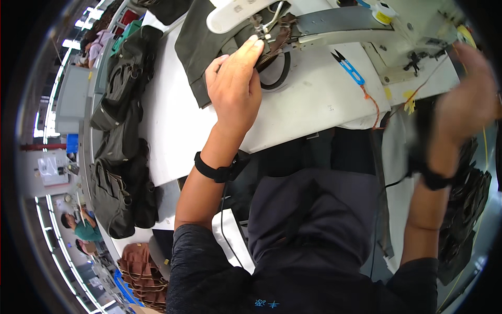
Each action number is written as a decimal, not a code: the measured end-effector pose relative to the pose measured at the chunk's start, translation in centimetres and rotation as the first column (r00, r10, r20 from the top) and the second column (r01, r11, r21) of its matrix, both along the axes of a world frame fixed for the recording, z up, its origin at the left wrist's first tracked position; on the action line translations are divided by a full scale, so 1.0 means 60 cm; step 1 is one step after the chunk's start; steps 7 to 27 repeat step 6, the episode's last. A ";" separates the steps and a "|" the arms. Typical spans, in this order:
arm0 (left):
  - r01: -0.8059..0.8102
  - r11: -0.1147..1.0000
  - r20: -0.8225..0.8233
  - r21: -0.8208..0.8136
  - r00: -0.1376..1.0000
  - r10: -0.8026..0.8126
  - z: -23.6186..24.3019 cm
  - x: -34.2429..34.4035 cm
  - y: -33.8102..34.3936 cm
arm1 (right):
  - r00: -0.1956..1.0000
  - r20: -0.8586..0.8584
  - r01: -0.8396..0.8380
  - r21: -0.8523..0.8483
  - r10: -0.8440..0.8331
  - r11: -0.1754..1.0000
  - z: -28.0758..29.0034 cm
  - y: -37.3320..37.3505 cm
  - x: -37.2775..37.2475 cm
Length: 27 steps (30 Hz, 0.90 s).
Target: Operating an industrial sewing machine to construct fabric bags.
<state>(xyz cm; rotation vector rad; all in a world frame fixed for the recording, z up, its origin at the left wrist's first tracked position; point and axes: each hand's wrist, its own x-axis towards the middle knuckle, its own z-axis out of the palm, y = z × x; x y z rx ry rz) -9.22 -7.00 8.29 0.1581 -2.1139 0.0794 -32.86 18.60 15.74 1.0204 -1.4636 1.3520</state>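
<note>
My left hand (235,86) lies on a dark olive fabric bag piece (196,49), its fingers stretched out and their tips close to the presser foot (260,29) of a white sewing machine (348,34). A brown strip with a metal zipper (280,42) runs beside the fingertips, and a dark loop of strap (282,73) hangs off it onto the table. At the far right my right hand (468,99) is raised near the machine's right end. Motion smears its fingers, so what they hold, if anything, is unclear.
Blue-handled thread snips (350,70) on an orange cord lie on the white table (308,112). Several dark olive bags (117,157) are heaped along the left side. Brown woven goods (144,275) sit lower left, dark goods (465,209) at right. People (86,227) work farther left.
</note>
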 end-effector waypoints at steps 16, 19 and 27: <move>-0.011 1.000 0.017 0.028 1.000 0.011 -0.018 -0.004 -0.007 | 0.925 0.306 -0.326 0.338 0.225 0.883 -0.049 -0.225 0.133; -0.011 1.000 0.017 0.028 1.000 0.011 -0.018 -0.004 -0.007 | 0.925 0.306 -0.326 0.338 0.225 0.883 -0.049 -0.225 0.133; -0.011 1.000 0.017 0.028 1.000 0.011 -0.018 -0.004 -0.007 | 0.925 0.306 -0.326 0.338 0.225 0.883 -0.049 -0.225 0.133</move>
